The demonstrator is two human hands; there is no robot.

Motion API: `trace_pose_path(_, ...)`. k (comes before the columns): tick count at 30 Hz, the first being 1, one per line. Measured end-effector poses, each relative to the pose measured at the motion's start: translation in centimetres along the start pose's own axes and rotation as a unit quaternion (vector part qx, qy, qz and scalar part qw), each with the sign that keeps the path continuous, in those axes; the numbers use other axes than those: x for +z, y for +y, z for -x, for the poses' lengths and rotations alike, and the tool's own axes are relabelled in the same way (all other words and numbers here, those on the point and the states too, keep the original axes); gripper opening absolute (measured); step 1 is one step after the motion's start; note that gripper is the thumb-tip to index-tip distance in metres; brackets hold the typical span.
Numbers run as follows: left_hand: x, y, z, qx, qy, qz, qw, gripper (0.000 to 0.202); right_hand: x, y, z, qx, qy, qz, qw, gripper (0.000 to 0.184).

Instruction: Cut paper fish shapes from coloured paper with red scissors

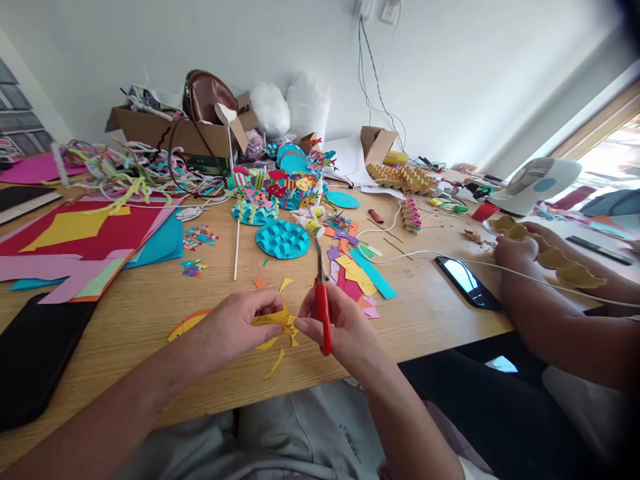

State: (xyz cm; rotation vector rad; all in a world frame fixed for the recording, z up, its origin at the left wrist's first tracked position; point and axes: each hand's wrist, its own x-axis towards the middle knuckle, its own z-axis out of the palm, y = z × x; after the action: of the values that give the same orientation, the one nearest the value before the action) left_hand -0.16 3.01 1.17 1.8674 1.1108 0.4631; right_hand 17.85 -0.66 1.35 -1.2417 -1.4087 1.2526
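My left hand (245, 321) is closed, thumb and fingers pinching a piece of yellow paper (274, 317) just above the table's front edge. Facing it, my right hand (347, 323) is closed around red-handled scissors (323, 317), their blades pointing away from me. The right thumb and fingertips come close to the yellow paper; whether they touch it I cannot tell. Small yellow paper scraps (276, 364) lie beneath and beside my hands. A yellow paper shape with an orange edge (186, 324) sits partly hidden under my left forearm.
Ahead are a blue corrugated disc (283, 239), colourful paper fish (270, 183), a glue bottle (311, 225) and coloured paper offcuts (357, 273). Stacked paper sheets (75, 233) and a black phone (35, 360) are at left. At right, another person's hands hold wavy tan cardboard (555, 257).
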Motion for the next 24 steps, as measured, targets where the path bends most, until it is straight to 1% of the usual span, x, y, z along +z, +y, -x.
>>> trace_pose_path(3, -0.3, 0.5, 0.1, 0.004, -0.004, -0.029, 1.0, 0.008, 0.5, -0.7, -1.2, -0.005, -0.042, 0.031, 0.999, 0.029)
trace_pose_path(7, -0.9, 0.7, -0.1, 0.027, -0.029, -0.009, 0.999, 0.008, 1.0, -1.3, -1.9, -0.012, -0.124, -0.028, 0.992, 0.024)
trace_pose_path(9, -1.2, 0.6, -0.1, 0.038, -0.027, 0.016, 0.999, 0.011, 1.1, -1.3, -2.0, -0.012, -0.126, -0.047, 0.991, 0.021)
trace_pose_path(10, -1.4, 0.5, 0.0, 0.036, -0.012, 0.033, 0.999, 0.014, 1.0, -1.2, -1.9, -0.011, -0.106, -0.055, 0.993, 0.021)
trace_pose_path(12, -1.6, 0.4, 0.5, 0.018, 0.045, 0.095, 0.994, 0.02, 1.0, -1.0, -1.9, -0.011, -0.036, -0.084, 0.996, 0.022)
trace_pose_path(14, -1.5, 0.4, 1.1, -0.001, 0.114, 0.185, 0.976, 0.024, 1.1, -0.6, -1.8, -0.022, 0.04, -0.129, 0.991, 0.023)
trace_pose_path(16, -0.9, 0.4, 1.5, 0.0, 0.155, 0.26, 0.953, 0.025, 1.4, -0.2, -1.8, -0.039, 0.092, -0.171, 0.98, 0.022)
trace_pose_path(18, 0.2, 0.5, 1.6, 0.011, 0.157, 0.299, 0.941, 0.026, 2.1, 0.1, -1.9, -0.052, 0.119, -0.207, 0.97, 0.022)
trace_pose_path(20, 1.4, 0.6, 1.3, 0.022, 0.169, 0.328, 0.929, 0.021, 3.0, 0.3, -2.0, -0.061, 0.133, -0.236, 0.961, 0.022)
trace_pose_path(22, 2.3, 0.8, 0.8, 0.024, 0.203, 0.349, 0.915, 0.014, 3.7, 0.4, -2.1, -0.066, 0.139, -0.253, 0.955, 0.021)
trace_pose_path(24, 2.6, 1.0, 0.4, 0.015, 0.237, 0.358, 0.903, 0.008, 4.1, 0.4, -2.0, -0.064, 0.136, -0.25, 0.957, 0.022)
